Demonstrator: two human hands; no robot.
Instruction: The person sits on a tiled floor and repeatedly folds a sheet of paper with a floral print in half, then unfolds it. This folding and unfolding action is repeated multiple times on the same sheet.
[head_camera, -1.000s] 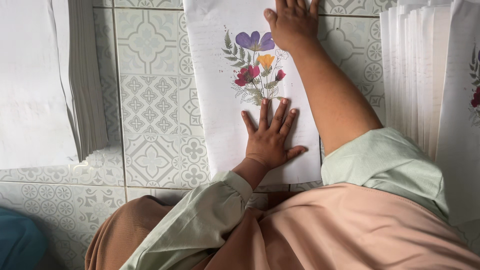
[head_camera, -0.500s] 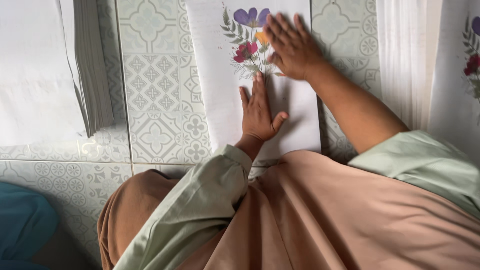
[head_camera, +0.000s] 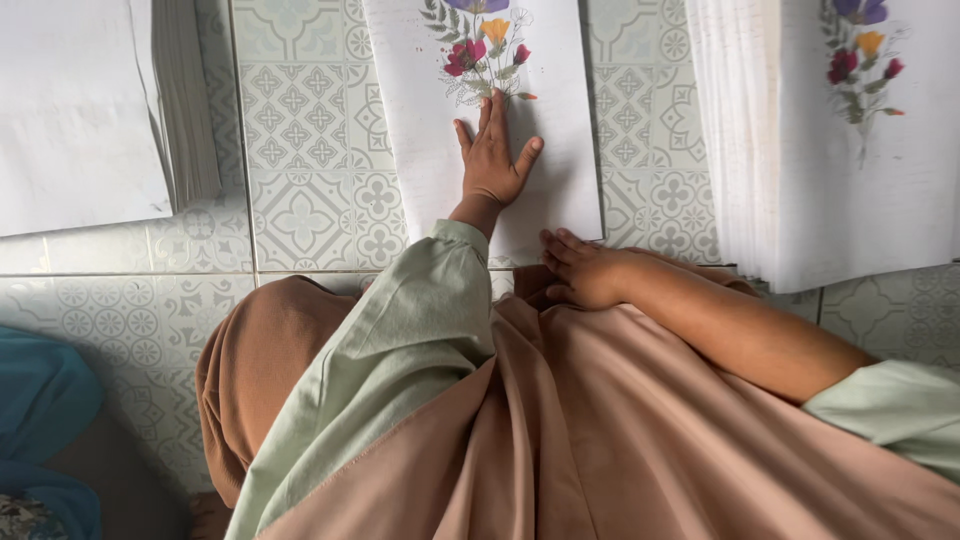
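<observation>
We press the flower-printed sheet (head_camera: 440, 150) flat on the tiled floor (head_camera: 300, 180) with our open left hand (head_camera: 492, 165), while our right hand (head_camera: 590, 272), loosely curled and empty, touches its near edge.

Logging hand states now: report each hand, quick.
Left hand: open, flat on the flowered sheet, holding nothing.
Right hand: fingers loosely curled at the sheet's near edge; cannot tell whether it grips it.
</observation>
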